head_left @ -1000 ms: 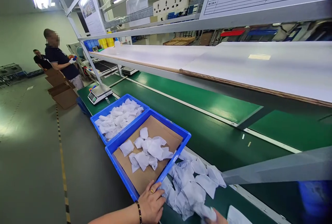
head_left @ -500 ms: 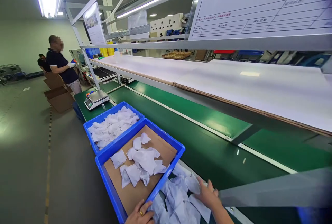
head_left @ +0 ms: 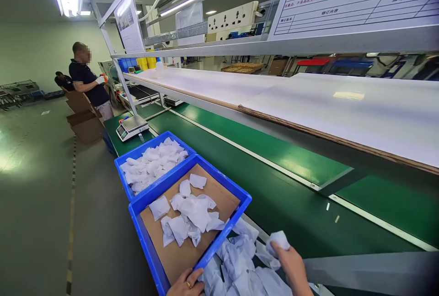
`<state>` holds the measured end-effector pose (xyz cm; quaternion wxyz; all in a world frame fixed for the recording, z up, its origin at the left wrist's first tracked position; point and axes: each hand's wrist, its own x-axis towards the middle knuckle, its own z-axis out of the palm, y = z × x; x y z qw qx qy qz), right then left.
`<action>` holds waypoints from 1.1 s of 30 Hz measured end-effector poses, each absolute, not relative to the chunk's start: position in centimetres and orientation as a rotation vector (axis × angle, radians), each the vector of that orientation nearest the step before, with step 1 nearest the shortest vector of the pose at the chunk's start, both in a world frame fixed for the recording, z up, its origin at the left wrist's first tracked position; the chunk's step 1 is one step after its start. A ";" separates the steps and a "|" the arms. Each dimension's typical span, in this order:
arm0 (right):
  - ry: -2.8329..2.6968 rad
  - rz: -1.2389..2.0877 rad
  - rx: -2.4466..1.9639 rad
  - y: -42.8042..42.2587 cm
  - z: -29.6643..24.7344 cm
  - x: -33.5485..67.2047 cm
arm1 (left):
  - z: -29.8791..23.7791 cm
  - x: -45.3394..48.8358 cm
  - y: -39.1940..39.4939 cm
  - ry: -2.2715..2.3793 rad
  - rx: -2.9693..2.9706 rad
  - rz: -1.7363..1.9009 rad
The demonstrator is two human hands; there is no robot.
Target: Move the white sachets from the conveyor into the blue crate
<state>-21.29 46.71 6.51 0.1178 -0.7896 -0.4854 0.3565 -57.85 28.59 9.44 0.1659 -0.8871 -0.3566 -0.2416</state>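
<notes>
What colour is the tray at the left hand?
The tray is blue, clearest in the head view.

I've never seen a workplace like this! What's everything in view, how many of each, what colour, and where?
Trays: two, blue, end to end on the bench
White packets: many, white, in both trays and loose beside the near one
Bench: one, green, below the shelf
Scale: at least one, white and silver, beyond the trays
Shelf: one, white, above the bench
Socket strip: one, white, upper frame
Printed sheets: at least two, white, upper frame
Yellow containers: at least two, yellow, far shelf end
Cartons: several, brown, left floor
Co-workers: two, dark tops, far left
Distant items: too small to tell
Left hand: one, gold-coloured ring, near tray's rim
Right hand: one, bare, holding a packet
</notes>
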 end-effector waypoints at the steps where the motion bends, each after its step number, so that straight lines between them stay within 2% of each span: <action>1: -1.406 1.056 -2.242 47.5 7.4 -21.5 | 9.6 -57.8 28.5 -1.022 -2.528 -0.699; 7: -1.546 1.190 -1.939 51.9 9.9 -23.4 | 10.6 -57.7 28.3 -1.035 -2.601 -0.630; 11: -1.667 1.333 -2.038 49.7 7.0 -23.7 | 9.5 -57.7 28.1 -1.070 -2.544 -0.623; 15: -1.690 1.235 -2.249 45.7 3.5 -23.9 | 9.2 -57.5 28.1 -1.023 -2.543 -0.590; 19: -1.609 1.261 -2.263 43.9 3.5 -23.5 | 10.6 -57.4 28.2 -1.073 -2.524 -0.669; 28: -1.161 1.431 -2.014 43.9 12.0 -22.8 | 11.9 -57.8 27.6 -1.141 -2.708 -0.441; 31: -1.081 1.480 -1.735 45.3 17.5 -25.7 | 12.5 -57.9 27.5 -1.169 -2.765 -0.352; 33: -1.079 1.570 -1.400 46.7 21.0 -27.4 | 13.1 -57.8 27.4 -1.196 -2.808 -0.290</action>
